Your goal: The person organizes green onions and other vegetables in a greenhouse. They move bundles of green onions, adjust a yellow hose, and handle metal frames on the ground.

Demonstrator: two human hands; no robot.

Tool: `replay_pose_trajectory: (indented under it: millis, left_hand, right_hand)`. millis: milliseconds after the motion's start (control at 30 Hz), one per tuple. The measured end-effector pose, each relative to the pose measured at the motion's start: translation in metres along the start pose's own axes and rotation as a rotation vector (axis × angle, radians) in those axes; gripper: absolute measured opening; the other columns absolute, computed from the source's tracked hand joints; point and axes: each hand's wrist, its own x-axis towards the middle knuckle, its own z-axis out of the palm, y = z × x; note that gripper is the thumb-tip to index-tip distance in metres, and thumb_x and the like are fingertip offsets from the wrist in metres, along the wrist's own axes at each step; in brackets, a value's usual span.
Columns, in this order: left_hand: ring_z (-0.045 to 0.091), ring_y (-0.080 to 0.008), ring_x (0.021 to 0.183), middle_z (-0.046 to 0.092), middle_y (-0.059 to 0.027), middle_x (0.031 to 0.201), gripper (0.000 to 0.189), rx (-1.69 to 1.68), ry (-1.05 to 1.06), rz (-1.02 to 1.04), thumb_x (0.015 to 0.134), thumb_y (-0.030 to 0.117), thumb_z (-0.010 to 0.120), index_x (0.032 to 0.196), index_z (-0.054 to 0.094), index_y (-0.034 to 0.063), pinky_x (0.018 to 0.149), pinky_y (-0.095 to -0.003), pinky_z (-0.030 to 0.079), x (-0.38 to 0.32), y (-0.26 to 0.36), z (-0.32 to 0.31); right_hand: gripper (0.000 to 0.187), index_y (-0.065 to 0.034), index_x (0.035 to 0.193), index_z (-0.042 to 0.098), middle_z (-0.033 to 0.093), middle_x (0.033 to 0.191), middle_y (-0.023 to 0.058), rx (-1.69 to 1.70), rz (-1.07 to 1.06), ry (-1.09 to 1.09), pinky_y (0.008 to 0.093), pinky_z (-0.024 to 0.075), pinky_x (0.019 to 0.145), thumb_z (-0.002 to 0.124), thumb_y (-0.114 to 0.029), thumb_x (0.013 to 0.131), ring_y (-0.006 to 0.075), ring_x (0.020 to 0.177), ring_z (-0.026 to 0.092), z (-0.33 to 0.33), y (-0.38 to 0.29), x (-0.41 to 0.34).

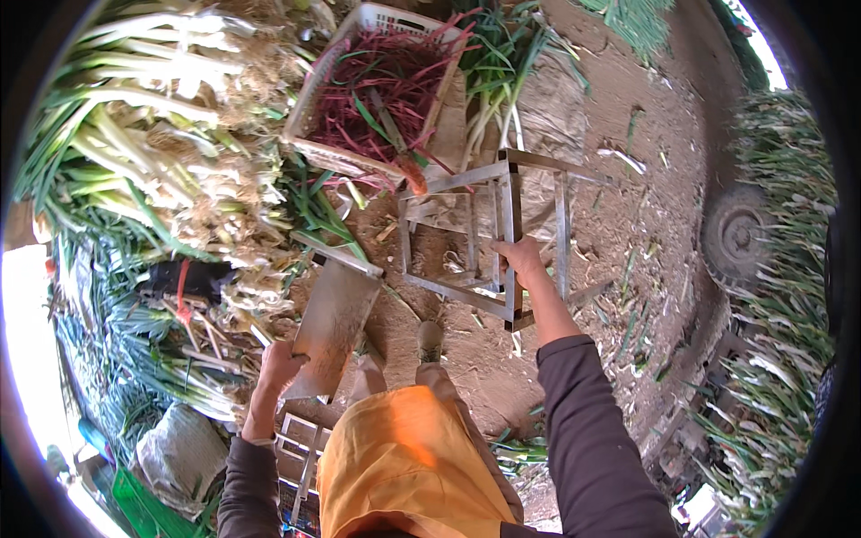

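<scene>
My right hand (522, 259) grips an upright bar of a square-tube metal frame (512, 208), which stands tilted over the dirt floor in front of me. On the other side, my left hand (281, 366) holds the edge of a flat metal panel (336, 316), stained brown on its face and fitted with a bar along its far end. The panel slants beside my legs, apart from the frame. Beyond both sits a white plastic crate (366, 158) full of red strips (336, 107). A knife-like tool with an orange-red handle (412, 176) lies across the strips.
Leeks (128, 128) with roots are heaped along the left. More leeks (504, 74) lie beyond the frame. A wheel (738, 228) and a tall load of leeks (780, 323) line the right side. A white sack (181, 454) and a green crate (144, 504) stand lower left.
</scene>
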Motion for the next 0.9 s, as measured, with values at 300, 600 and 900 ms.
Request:
replay_pose_trajectory:
  millis: [300, 600, 900]
  left_hand:
    - [0.064, -0.0246, 0.062, 0.063, -0.0173, 0.068, 0.029, 0.000, 0.008, -0.213, 0.064, 0.022, 0.076, 0.082, 0.068, 0.0011, 0.059, -0.0361, 0.048, -0.140, -0.026, 0.016]
    - [0.065, -0.0251, 0.070, 0.066, -0.0147, 0.074, 0.024, -0.185, 0.072, -0.295, 0.068, 0.018, 0.073, 0.087, 0.069, 0.0044, 0.066, -0.0353, 0.049, -0.230, -0.044, 0.066]
    - [0.065, -0.0157, 0.066, 0.068, -0.0118, 0.074, 0.025, -0.407, 0.076, -0.400, 0.068, 0.013, 0.073, 0.091, 0.070, 0.0046, 0.065, -0.0309, 0.049, -0.262, -0.084, 0.134]
  right_hand:
    - [0.011, 0.0058, 0.078, 0.061, 0.056, 0.058, 0.0071, -0.102, -0.089, -0.011, 0.0288, 0.0387, 0.038, 0.063, 0.000, 0.069, 0.0147, 0.044, 0.052, -0.093, 0.040, -0.096]
    - [0.014, 0.0047, 0.078, 0.062, 0.059, 0.063, 0.0101, -0.447, -0.084, -0.189, 0.0316, 0.0435, 0.043, 0.061, -0.003, 0.067, 0.0150, 0.050, 0.056, -0.107, 0.008, -0.173]
    - [0.029, -0.0105, 0.093, 0.068, 0.066, 0.080, 0.0160, -1.138, -0.501, -0.333, 0.0413, 0.0507, 0.070, 0.065, -0.012, 0.064, 0.0327, 0.076, 0.064, -0.087, 0.030, -0.163]
